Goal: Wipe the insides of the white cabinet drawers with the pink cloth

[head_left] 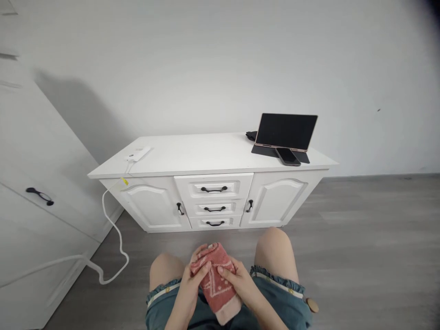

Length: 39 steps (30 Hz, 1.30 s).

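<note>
Above my lap I hold a soft, folded red cloth with pale pink lines and a paler pink band at its lower end. It looks like a small towel or a sock; I cannot tell which. My left hand grips its left side, the thumb lying on top. On the right edge, my right hand pinches the cloth with its thumb pressed on the front. The fingers of both hands are partly hidden behind the fabric.
A white cabinet with drawers and doors stands ahead. On it are a propped-up tablet, a phone, a dark bundle and a white device. A white cable hangs at left, beside a white wardrobe.
</note>
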Each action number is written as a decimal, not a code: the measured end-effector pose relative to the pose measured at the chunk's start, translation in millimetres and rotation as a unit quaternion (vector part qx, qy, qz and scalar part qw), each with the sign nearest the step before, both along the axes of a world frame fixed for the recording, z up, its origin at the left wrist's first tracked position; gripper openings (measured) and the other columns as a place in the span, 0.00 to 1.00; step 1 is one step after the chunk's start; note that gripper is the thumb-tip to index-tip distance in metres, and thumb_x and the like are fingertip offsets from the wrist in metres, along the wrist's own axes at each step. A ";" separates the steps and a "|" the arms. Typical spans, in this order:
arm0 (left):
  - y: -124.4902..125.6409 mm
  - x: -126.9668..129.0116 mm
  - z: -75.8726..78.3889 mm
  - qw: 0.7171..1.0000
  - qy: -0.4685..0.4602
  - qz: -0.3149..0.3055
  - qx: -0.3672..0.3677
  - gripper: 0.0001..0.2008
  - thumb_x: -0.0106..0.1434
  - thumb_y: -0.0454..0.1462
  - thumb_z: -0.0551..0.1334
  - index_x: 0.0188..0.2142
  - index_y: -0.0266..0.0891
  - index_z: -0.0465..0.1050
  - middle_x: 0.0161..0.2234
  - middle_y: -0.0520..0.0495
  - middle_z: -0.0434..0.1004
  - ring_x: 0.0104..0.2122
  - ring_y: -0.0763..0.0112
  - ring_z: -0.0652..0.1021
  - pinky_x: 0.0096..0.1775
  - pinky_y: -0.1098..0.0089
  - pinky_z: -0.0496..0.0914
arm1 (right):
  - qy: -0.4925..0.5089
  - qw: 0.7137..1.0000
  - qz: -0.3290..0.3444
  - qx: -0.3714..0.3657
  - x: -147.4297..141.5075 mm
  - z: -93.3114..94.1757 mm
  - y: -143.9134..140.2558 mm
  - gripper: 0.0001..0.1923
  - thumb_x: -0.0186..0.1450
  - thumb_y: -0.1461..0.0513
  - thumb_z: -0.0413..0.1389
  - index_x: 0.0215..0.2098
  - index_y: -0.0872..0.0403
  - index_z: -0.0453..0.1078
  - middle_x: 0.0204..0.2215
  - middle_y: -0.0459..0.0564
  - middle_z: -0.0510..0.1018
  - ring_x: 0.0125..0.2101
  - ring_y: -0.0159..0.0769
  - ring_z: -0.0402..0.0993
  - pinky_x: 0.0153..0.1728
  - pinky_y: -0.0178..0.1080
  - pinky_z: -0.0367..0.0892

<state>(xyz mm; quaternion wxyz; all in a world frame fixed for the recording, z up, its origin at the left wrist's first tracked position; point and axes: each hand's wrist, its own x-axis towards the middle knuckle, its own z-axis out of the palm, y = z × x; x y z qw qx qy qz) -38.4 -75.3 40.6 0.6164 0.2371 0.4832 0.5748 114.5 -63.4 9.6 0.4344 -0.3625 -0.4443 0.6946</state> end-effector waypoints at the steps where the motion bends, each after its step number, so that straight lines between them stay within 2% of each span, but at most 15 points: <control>1: -2.0 -0.5 -1.8 0.999 -0.038 -0.002 -0.027 0.17 0.45 0.38 0.72 0.37 0.39 0.78 0.44 0.42 0.78 0.50 0.53 0.72 0.53 0.61 0.64 | 0.015 1.000 0.010 -0.012 -1.4 2.5 -1.1 0.20 0.57 0.53 0.61 0.44 0.56 0.73 0.36 0.52 0.78 0.39 0.40 0.73 0.44 0.41 0.64; 3: -5.4 -0.8 -4.7 0.994 -0.075 0.009 -0.074 0.17 0.44 0.40 0.72 0.35 0.37 0.78 0.39 0.42 0.79 0.46 0.53 0.75 0.51 0.59 0.66 | 0.046 0.998 0.025 -0.040 -4.9 8.1 -3.5 0.21 0.57 0.54 0.61 0.46 0.56 0.72 0.38 0.52 0.78 0.40 0.39 0.73 0.46 0.41 0.63; 7: -5.8 -0.2 -8.3 0.989 -0.062 0.080 -0.105 0.15 0.42 0.38 0.73 0.32 0.38 0.78 0.37 0.44 0.80 0.45 0.55 0.76 0.52 0.59 0.66 | 0.072 0.995 0.014 -0.074 -9.4 14.0 -4.3 0.21 0.56 0.54 0.62 0.44 0.54 0.70 0.39 0.50 0.77 0.40 0.38 0.73 0.47 0.41 0.63; 10: 1.1 2.3 -11.3 0.991 -0.029 0.113 -0.065 0.14 0.45 0.36 0.72 0.33 0.39 0.78 0.41 0.44 0.79 0.51 0.56 0.73 0.54 0.61 0.63 | 0.029 0.999 -0.015 -0.026 -8.3 8.0 -1.7 0.20 0.55 0.53 0.63 0.42 0.55 0.70 0.37 0.50 0.77 0.40 0.39 0.72 0.45 0.40 0.64; 12: 8.2 5.3 -11.9 0.995 0.008 0.095 -0.017 0.14 0.46 0.36 0.71 0.35 0.39 0.78 0.44 0.44 0.78 0.54 0.56 0.70 0.56 0.63 0.61 | 0.006 1.000 -0.012 0.003 -7.1 0.7 -0.9 0.22 0.53 0.55 0.64 0.43 0.56 0.70 0.39 0.51 0.77 0.41 0.41 0.72 0.45 0.41 0.64; 14: 15.3 8.7 -9.6 0.997 0.043 0.060 0.021 0.17 0.47 0.36 0.71 0.39 0.39 0.77 0.46 0.43 0.77 0.54 0.57 0.70 0.57 0.65 0.60 | 0.015 1.000 -0.011 -0.008 -7.2 -6.1 -2.0 0.23 0.52 0.56 0.65 0.44 0.56 0.71 0.40 0.52 0.78 0.41 0.41 0.73 0.46 0.42 0.65; 16: 20.5 11.2 -5.0 0.997 0.060 0.039 0.043 0.23 0.48 0.35 0.70 0.46 0.41 0.75 0.49 0.43 0.75 0.54 0.58 0.70 0.56 0.66 0.60 | 0.058 0.997 -0.025 -0.048 -8.3 -9.8 -4.5 0.23 0.53 0.57 0.65 0.45 0.56 0.71 0.40 0.52 0.78 0.40 0.40 0.74 0.46 0.42 0.65; 19: 24.7 12.1 0.4 0.996 0.059 0.042 0.044 0.32 0.48 0.35 0.70 0.54 0.47 0.67 0.51 0.44 0.73 0.52 0.60 0.72 0.53 0.66 0.64 | 0.146 0.982 -0.041 -0.115 -9.0 -8.7 -7.3 0.22 0.53 0.60 0.65 0.45 0.57 0.71 0.39 0.53 0.79 0.39 0.39 0.75 0.46 0.42 0.65; 21: 28.1 10.9 -0.4 0.998 0.044 0.036 0.027 0.34 0.47 0.36 0.71 0.55 0.47 0.66 0.50 0.43 0.73 0.48 0.61 0.75 0.49 0.66 0.67 | 0.189 0.965 -0.056 -0.176 -7.6 -6.4 -6.8 0.21 0.53 0.61 0.65 0.44 0.57 0.71 0.37 0.53 0.80 0.36 0.38 0.76 0.44 0.41 0.66; 24: 40.9 8.1 -8.0 0.999 0.030 0.013 0.004 0.35 0.44 0.36 0.73 0.52 0.43 0.67 0.42 0.43 0.77 0.41 0.62 0.78 0.45 0.66 0.68 | 0.228 0.933 -0.081 -0.266 -3.9 -7.2 -3.5 0.16 0.52 0.60 0.65 0.39 0.57 0.72 0.32 0.51 0.80 0.32 0.36 0.77 0.39 0.38 0.68; 28: 76.0 5.5 -19.3 0.998 0.066 -0.013 0.016 0.30 0.46 0.39 0.72 0.49 0.40 0.70 0.28 0.49 0.76 0.33 0.65 0.77 0.43 0.68 0.68 | 0.251 0.902 -0.122 -0.328 1.1 -21.1 -0.9 0.15 0.49 0.58 0.67 0.32 0.56 0.71 0.27 0.47 0.79 0.26 0.32 0.74 0.30 0.34 0.68; 31: 111.6 5.8 -21.5 0.998 0.040 0.005 0.037 0.24 0.50 0.41 0.70 0.46 0.40 0.70 0.32 0.47 0.76 0.36 0.66 0.77 0.45 0.67 0.68 | 0.253 0.886 -0.148 -0.360 4.7 -33.8 -1.1 0.15 0.46 0.58 0.68 0.26 0.56 0.69 0.20 0.45 0.76 0.19 0.29 0.70 0.24 0.32 0.65; 34: 151.8 8.9 -18.3 0.998 -0.030 0.040 0.043 0.17 0.53 0.37 0.68 0.42 0.40 0.69 0.37 0.45 0.75 0.40 0.68 0.77 0.49 0.64 0.66 | 0.263 0.874 -0.160 -0.377 8.8 -40.9 -1.2 0.13 0.44 0.61 0.68 0.23 0.57 0.70 0.19 0.46 0.75 0.19 0.28 0.69 0.23 0.31 0.65; 36: 179.4 12.1 -14.1 0.995 -0.068 0.063 0.018 0.13 0.53 0.33 0.68 0.38 0.39 0.69 0.36 0.46 0.75 0.38 0.70 0.77 0.50 0.64 0.66 | 0.261 0.866 -0.179 -0.387 11.2 -43.7 -0.6 0.13 0.42 0.62 0.68 0.21 0.56 0.69 0.20 0.46 0.76 0.21 0.29 0.70 0.24 0.31 0.65; 39: 216.6 16.8 -6.9 0.990 -0.124 0.047 -0.050 0.06 0.57 0.33 0.64 0.34 0.37 0.69 0.33 0.44 0.74 0.35 0.70 0.77 0.46 0.64 0.69 | 0.255 0.863 -0.204 -0.385 13.7 -50.1 0.1 0.11 0.42 0.63 0.66 0.21 0.55 0.69 0.22 0.46 0.76 0.24 0.31 0.71 0.28 0.32 0.67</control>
